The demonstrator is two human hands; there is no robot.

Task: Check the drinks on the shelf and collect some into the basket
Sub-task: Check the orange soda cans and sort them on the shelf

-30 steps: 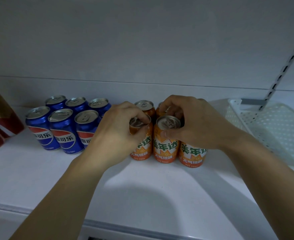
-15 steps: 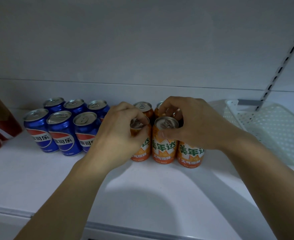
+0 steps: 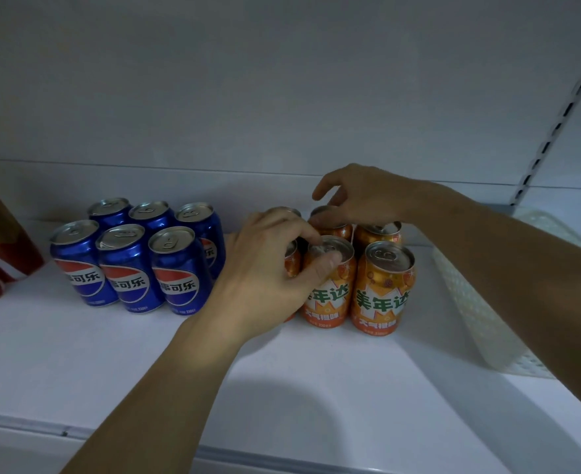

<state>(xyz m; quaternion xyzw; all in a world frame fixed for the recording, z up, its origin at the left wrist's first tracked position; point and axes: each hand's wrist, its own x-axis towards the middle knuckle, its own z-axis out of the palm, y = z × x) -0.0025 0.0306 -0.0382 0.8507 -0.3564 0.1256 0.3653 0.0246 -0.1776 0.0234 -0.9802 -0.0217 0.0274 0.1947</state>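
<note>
My left hand (image 3: 268, 268) gripped the top of the front middle orange soda can (image 3: 328, 285). My right hand (image 3: 361, 196), fingers curled, pinched a back-row orange can's rim (image 3: 330, 230), beside the blue Pepsi cans (image 3: 128, 265).

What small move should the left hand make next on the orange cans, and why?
Probably lift the front middle orange can straight up. The left hand already grips its rim, thumb on the lid, while neighbours stand tight on both sides, so sliding it would likely nudge them. The right hand sits on the back-row cans, and the white basket waits at the right.
</note>
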